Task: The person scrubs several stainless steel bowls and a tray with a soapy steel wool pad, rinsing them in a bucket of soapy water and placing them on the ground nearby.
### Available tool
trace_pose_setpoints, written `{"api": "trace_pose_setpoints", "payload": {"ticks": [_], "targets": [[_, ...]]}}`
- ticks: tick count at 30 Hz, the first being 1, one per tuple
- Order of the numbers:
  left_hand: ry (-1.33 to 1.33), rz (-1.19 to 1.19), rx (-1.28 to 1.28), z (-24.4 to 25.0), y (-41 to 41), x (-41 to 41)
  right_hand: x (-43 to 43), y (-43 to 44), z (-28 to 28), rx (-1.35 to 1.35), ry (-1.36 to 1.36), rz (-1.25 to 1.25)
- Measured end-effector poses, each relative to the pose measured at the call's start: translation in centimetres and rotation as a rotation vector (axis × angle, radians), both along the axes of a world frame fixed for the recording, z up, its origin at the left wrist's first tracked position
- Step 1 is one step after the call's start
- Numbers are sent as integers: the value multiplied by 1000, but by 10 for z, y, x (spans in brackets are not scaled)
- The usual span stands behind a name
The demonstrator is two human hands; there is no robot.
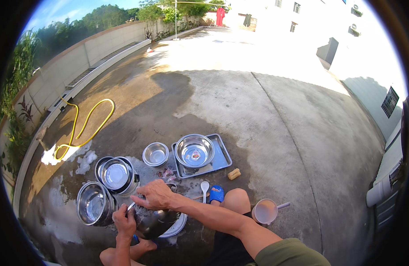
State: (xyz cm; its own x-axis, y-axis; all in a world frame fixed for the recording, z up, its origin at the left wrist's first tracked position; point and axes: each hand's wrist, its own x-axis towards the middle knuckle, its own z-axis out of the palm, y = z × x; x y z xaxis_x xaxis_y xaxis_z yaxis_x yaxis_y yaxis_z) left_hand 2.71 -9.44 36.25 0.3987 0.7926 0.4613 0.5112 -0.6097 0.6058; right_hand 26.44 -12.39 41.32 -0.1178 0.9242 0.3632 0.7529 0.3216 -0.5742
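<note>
My left hand (124, 221) is closed around a silver metal handle (130, 206) at the left edge of a dark, shiny metal pan (157, 226). The pan is tilted, its surface partly wet with suds. My right hand (155, 195) reaches across above the pan, fingers curled and thumb beside the end of the handle; whether anything is under its palm is hidden. Below the pan a white plastic basin (180, 227) shows in part. A white spoon (204, 187) stands out just right of the pan, near a blue sandal (217, 193) on my foot.
Stacked steel pots (91, 202) and a steel bowl in a black-rimmed pot (115, 173) sit left. Ahead are a small steel bowl (155, 154), a large one (194, 143) on a metal tray (226, 149), and a tan block (234, 174). A dipper (265, 211) lies right; a yellow hose (108, 114) farther left.
</note>
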Motion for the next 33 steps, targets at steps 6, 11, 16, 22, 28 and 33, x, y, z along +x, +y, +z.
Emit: {"api": "trace_pose_setpoints", "payload": {"ticks": [6, 11, 16, 22, 28, 33], "targets": [[-466, 87, -198, -6, 0, -45, 74, 8, -90, -92, 930, -47], [-194, 37, -197, 31, 12, -12, 45, 10, -50, 18, 449, -249], [-74, -22, -5, 19, 15, -3, 4, 7, 4, -6, 61, -63], [-647, 145, -281, -16, 11, -50, 69, 13, -65, -207, 1088, -73], [-180, 34, -392, 16, 16, -16, 43, 24, -51, -166, 476, -313], [-234, 26, -383, 11, 12, -6, 21, 22, -7, -94, 233, -209]]}}
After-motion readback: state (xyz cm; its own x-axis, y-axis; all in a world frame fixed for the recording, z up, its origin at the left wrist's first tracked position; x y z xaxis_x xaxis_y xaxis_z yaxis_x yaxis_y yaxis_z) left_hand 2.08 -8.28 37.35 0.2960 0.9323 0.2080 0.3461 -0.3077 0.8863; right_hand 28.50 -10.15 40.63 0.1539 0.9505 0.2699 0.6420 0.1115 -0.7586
